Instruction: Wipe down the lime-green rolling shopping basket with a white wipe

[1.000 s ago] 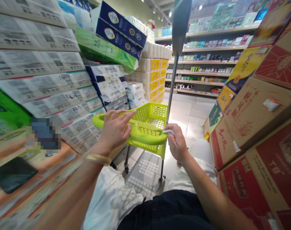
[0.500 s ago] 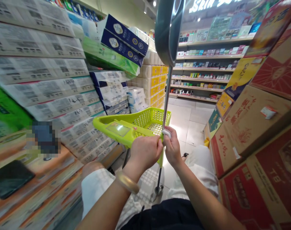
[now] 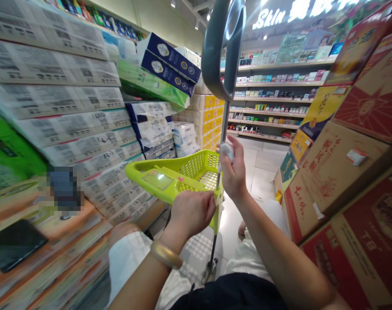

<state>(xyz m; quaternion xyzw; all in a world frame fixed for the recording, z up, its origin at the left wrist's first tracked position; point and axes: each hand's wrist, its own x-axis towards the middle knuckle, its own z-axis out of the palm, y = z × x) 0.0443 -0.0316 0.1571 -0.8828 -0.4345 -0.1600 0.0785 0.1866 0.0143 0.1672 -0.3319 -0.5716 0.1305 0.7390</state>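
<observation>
A lime-green rolling shopping basket [image 3: 170,165] stands before me with its metal pole [image 3: 225,120] raised. At the pole's top is a dark grey loop handle [image 3: 210,56]. My left hand [image 3: 194,215], with a gold bangle on its wrist, is closed in a fist at the basket's near corner, gripping it low by the pole. My right hand [image 3: 234,174] is closed around a white wad of tissue or cloth [image 3: 227,150], pressed against the pole above the basket rim. Some of its fingers are hidden behind the wad and pole.
Wrapped paper packs [image 3: 73,101] are stacked high on the left. A black phone [image 3: 17,243] lies on orange packs [image 3: 86,215] beside me. Cardboard cartons [image 3: 338,168] rise close on the right. Shelves of small boxes [image 3: 273,97] line the back, beyond the tiled floor [image 3: 257,172].
My right hand has slid up the pole with the white wad, away from my left hand. My left hand keeps its grip at the basket corner. The view has shifted slightly.
</observation>
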